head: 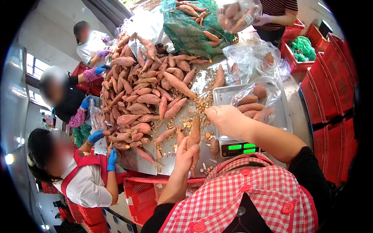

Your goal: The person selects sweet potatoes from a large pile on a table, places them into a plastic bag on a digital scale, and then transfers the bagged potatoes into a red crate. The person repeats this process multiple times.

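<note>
A long sweet potato (194,132) points away from me, its lower part gripped by my left hand (186,154). My right hand (223,118) is closed around a knife, whose thin blade (193,115) lies across the far tip of that sweet potato. The knife's handle is hidden inside my fist. Cut ends and scraps (204,103) litter the metal tabletop (172,151) around the blade. Close to my right forearm stands a digital scale (239,148) with a lit green display, and on its tray (223,99) rests a clear plastic bag of sweet potatoes (250,107).
A large heap of sweet potatoes (140,99) covers the table's left side. Green mesh netting (186,32) lies at the far end. Several gloved co-workers stand around the table, one holding a filled bag (237,14). Red crates (326,87) are stacked at right; another crate (140,198) sits below the near edge.
</note>
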A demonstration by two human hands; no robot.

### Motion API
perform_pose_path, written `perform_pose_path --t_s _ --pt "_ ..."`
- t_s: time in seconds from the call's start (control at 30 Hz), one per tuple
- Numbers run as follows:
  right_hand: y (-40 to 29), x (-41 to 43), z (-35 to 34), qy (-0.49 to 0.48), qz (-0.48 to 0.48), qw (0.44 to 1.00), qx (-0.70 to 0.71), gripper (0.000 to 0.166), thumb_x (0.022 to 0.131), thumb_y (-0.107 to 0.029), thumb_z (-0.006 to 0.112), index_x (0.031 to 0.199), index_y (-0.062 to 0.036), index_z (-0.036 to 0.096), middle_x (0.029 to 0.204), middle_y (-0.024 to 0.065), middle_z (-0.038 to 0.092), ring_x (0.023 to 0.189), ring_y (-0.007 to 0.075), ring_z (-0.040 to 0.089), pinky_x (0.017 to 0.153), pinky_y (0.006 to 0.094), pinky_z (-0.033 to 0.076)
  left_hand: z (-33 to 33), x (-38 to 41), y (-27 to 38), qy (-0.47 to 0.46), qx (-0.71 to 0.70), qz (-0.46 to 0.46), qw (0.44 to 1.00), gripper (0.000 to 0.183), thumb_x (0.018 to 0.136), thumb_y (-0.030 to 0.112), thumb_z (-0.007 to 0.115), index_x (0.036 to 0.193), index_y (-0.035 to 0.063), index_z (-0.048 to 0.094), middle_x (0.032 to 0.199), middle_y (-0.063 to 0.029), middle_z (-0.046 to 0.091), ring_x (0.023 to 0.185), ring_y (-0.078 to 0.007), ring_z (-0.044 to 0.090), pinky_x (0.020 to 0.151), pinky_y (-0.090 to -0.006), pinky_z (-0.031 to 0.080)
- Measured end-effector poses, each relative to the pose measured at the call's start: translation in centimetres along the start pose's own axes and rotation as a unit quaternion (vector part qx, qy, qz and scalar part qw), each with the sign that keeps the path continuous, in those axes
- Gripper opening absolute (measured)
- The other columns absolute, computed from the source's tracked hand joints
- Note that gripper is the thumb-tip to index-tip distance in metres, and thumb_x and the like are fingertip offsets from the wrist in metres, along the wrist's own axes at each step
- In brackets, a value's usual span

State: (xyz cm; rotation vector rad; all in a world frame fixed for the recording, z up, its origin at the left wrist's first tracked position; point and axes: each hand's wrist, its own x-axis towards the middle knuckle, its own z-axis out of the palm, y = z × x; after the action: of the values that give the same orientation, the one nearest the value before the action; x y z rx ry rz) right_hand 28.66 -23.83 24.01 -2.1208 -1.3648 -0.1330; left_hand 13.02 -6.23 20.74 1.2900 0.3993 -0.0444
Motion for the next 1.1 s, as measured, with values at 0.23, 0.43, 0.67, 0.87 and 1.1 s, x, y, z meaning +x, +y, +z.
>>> perform_pose_path --t_s 0.23,0.43,0.67,0.87,1.1 --pt "3.8 1.4 2.1 -0.061 0.136 0.989 0.013 0.019 0.082 -0.008 0.057 0.098 0.0003 0.054 0.09 0.0178 0.061 0.085 0.0383 0.06 0.074 0.0438 0.05 -1.5 -0.7 2.3 0.101 -0.244 0.243 0.933 0.026 0.088 0.02 0.052 0.106 0.0005 0.054 0.083 -0.0092 0.058 0.066 -0.0181 0.054 0.06 -0.0292 0.047" --pt "-4.0 1.1 1.4 0.077 -0.013 0.975 0.206 0.031 0.083 -0.01 0.06 0.11 0.0021 0.053 0.095 0.0202 0.057 0.09 0.0384 0.056 0.078 0.0444 0.046 -2.2 1.7 2.6 0.045 -0.474 0.149 0.867 0.039 0.094 0.037 0.049 0.106 0.0012 0.058 0.097 -0.0098 0.061 0.09 -0.0232 0.056 0.081 -0.0387 0.046" --pt "-4.8 0.3 3.2 0.043 -0.005 0.977 0.21 0.036 0.079 -0.008 0.064 0.112 0.0017 0.052 0.099 0.0192 0.057 0.095 0.0378 0.055 0.083 0.0445 0.045 -1.0 1.4 0.1 0.118 -0.409 0.132 0.895 0.033 0.094 0.031 0.05 0.113 0.0041 0.056 0.102 -0.0094 0.064 0.097 -0.0214 0.061 0.072 -0.0298 0.047" --pt "-5.0 1.1 4.0 0.001 0.009 0.973 0.229 0.031 0.083 -0.011 0.061 0.11 0.0023 0.053 0.101 0.0206 0.057 0.096 0.0388 0.056 0.082 0.045 0.046 -1.6 1.2 -0.9 0.173 -0.435 0.08 0.88 0.029 0.093 0.031 0.051 0.105 0.0059 0.058 0.094 -0.0054 0.065 0.079 -0.0167 0.059 0.059 -0.0272 0.042" --pt "-1.9 0.1 5.8 -0.107 0.135 0.965 0.196 0.032 0.088 -0.026 0.055 0.104 0.0015 0.058 0.094 0.0226 0.059 0.093 0.0398 0.058 0.082 0.0462 0.046 -3.7 0.7 2.3 0.293 -0.439 0.152 0.836 0.024 0.09 0.029 0.051 0.091 0.0063 0.059 0.082 -0.0041 0.058 0.06 -0.0142 0.046 0.045 -0.0222 0.032"
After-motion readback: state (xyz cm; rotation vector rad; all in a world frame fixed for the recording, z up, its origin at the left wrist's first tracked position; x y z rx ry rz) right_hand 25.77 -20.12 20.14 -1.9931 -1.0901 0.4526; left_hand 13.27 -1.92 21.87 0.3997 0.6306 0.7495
